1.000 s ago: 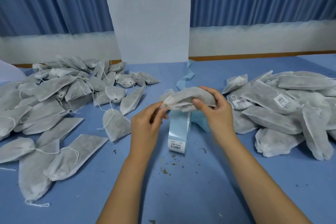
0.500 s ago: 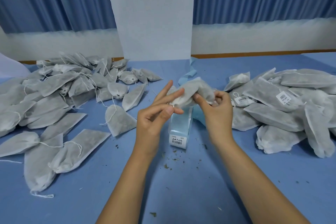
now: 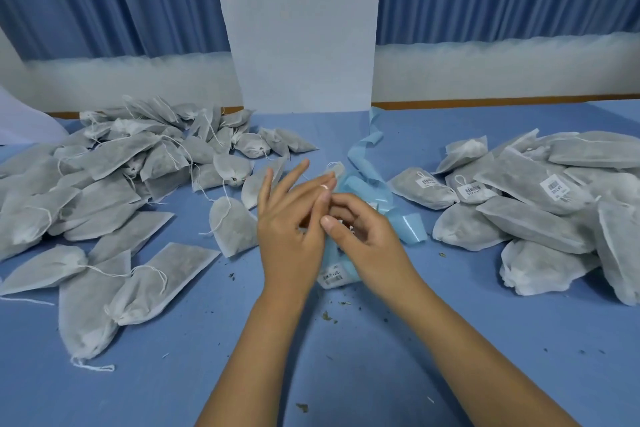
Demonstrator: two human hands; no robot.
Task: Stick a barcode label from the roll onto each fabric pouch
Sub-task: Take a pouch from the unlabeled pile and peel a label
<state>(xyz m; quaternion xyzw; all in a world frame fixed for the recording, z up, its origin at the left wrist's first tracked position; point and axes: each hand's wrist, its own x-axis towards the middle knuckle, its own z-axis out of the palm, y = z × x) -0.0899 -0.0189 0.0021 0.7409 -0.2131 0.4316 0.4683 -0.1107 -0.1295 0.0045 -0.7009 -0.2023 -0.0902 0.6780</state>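
Left hand (image 3: 287, 222) splayed straight, right hand (image 3: 367, 239) curled atop label roll (image 3: 335, 276); can't tell what it pinches. Unlabelled pouches (image 3: 114, 163) left of roll. Peel label by one corner, keep it uncreased.

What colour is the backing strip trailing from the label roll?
Light blue. The backing strip shows best in the head view.

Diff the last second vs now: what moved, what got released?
Left hand let go of the pouch and spread its fingers; both hands dropped toward the label roll. Right hand is curled, contents unclear; the pouch seems to only peek out behind the fingers. Unlabelled pile and labelled pile stayed put.
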